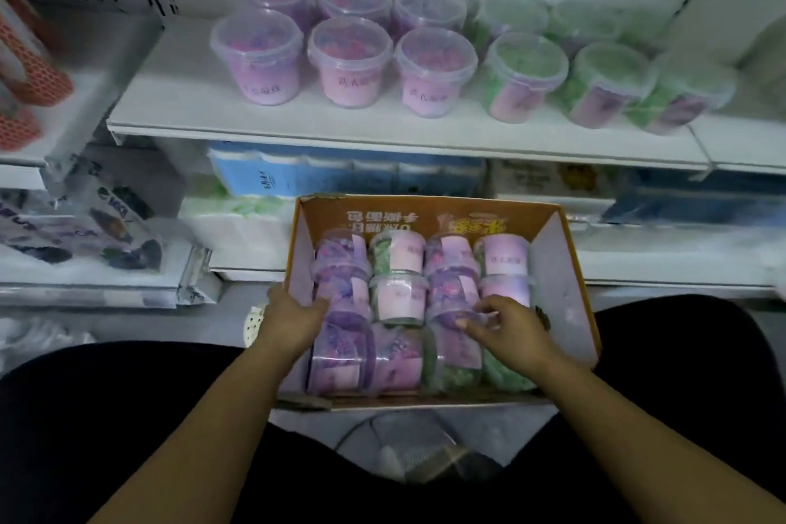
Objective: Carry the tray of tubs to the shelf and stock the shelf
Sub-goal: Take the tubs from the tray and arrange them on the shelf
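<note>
A cardboard tray (565, 264) sits low in front of me, packed with several clear tubs lying on their sides, purple and green with pink labels. My left hand (293, 317) rests on a purple tub (340, 294) at the tray's left side, fingers curled over it. My right hand (508, 325) pinches the lid rim of another purple tub (451, 302) right of the middle. On the white shelf (178, 98) above stand several pink-purple tubs (346, 60) on the left and green tubs (521, 74) on the right, all upright.
A lower shelf behind the tray holds blue packs (263, 174) and white packs. Orange-patterned goods (25, 68) and printed bags (85, 225) fill the shelving at left. My dark-clothed knees flank the tray; a wire basket (404, 447) lies below it.
</note>
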`<state>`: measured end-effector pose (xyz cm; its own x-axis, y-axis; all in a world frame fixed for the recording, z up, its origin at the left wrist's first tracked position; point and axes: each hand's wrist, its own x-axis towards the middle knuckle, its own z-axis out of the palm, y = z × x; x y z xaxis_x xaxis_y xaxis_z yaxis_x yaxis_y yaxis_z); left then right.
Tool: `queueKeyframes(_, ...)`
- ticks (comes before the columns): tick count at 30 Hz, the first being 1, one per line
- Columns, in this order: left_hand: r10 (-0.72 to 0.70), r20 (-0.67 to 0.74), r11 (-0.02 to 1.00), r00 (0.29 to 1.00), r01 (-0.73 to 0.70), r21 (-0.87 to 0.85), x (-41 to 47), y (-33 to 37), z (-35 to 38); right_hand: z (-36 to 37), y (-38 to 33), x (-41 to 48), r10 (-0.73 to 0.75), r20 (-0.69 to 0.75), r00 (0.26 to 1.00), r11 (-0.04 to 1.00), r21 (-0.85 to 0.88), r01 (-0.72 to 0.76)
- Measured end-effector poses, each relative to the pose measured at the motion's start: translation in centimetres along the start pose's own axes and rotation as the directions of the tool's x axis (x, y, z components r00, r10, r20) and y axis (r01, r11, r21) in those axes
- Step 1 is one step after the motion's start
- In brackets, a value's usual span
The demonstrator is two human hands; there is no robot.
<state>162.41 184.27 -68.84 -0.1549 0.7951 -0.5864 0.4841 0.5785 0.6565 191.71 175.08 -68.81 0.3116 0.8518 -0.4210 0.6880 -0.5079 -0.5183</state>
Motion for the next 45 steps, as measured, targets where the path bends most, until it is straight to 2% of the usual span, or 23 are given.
queueKeyframes(1,-0.040,-0.042,0.999,0.998,0.041,0.014,-0.7,-0.7,0.5,0.2,0.5,-0.1,0.056,0.032,0.998,0.998,0.018,-0.056)
queueKeyframes(4,-0.084,-0.138,0.975,0.987,0.110,0.195,-2.5,-2.5,1.9,0.6,0.7,0.3,0.155,0.168,0.974,0.988,-0.020,-0.153)
queueKeyframes(8,-0.085,-0.062,0.910,0.994,0.103,0.402,-3.8,-4.1,2.0,3.2,0.7,1.0,0.168,0.272,0.947,0.982,-0.126,-0.138)
queueKeyframes(11,-0.120,0.017,0.922,0.993,0.105,0.373,-3.6,-4.3,1.4,4.6,1.0,1.1,0.203,0.255,0.946,0.937,-0.330,-0.112)
queueKeyframes(14,-0.168,0.066,0.879,0.984,0.119,0.461,-3.1,-3.9,1.0,5.4,0.9,1.4,0.218,0.217,0.951,0.906,-0.408,-0.115)
queueKeyframes(20,-0.222,0.051,0.831,0.974,0.162,0.532,-2.3,-3.7,1.1,5.3,1.4,1.8,0.255,0.275,0.927,0.914,-0.383,-0.138)
queueKeyframes(24,-0.213,0.040,0.837,0.976,0.161,0.523,-2.5,-3.3,1.2,5.5,1.1,1.8,0.334,0.272,0.903,0.916,-0.320,-0.242)
queueKeyframes(26,-0.209,0.038,0.834,0.977,0.158,0.529,-2.6,-3.3,1.2,5.7,1.0,1.7,0.368,0.214,0.905,0.898,-0.335,-0.286)
queueKeyframes(29,-0.205,0.020,0.820,0.979,0.160,0.549,-2.4,-3.7,1.3,5.7,0.8,1.2,0.387,0.096,0.917,0.830,-0.468,-0.302)
queueKeyframes(31,-0.202,0.011,0.820,0.979,0.163,0.549,-2.3,-3.8,1.3,5.7,0.8,0.9,0.384,0.074,0.920,0.813,-0.499,-0.299)
queueKeyframes(39,-0.212,-0.010,0.835,0.977,0.187,0.518,-2.4,-3.6,1.4,4.1,1.5,2.2,0.419,0.193,0.887,0.900,-0.217,-0.378)
queueKeyframes(41,-0.227,-0.024,0.833,0.974,0.206,0.514,-2.5,-3.5,1.5,3.7,1.6,2.1,0.416,0.164,0.894,0.908,-0.115,-0.402)
queueKeyframes(43,-0.240,-0.026,0.834,0.970,0.220,0.506,-2.6,-3.3,1.6,3.2,1.7,1.9,0.431,0.139,0.892,0.898,0.031,-0.439)
queueKeyframes(45,-0.247,-0.025,0.836,0.969,0.226,0.500,-2.6,-3.0,1.7,2.5,2.1,2.1,0.397,0.157,0.904,0.870,0.249,-0.425)
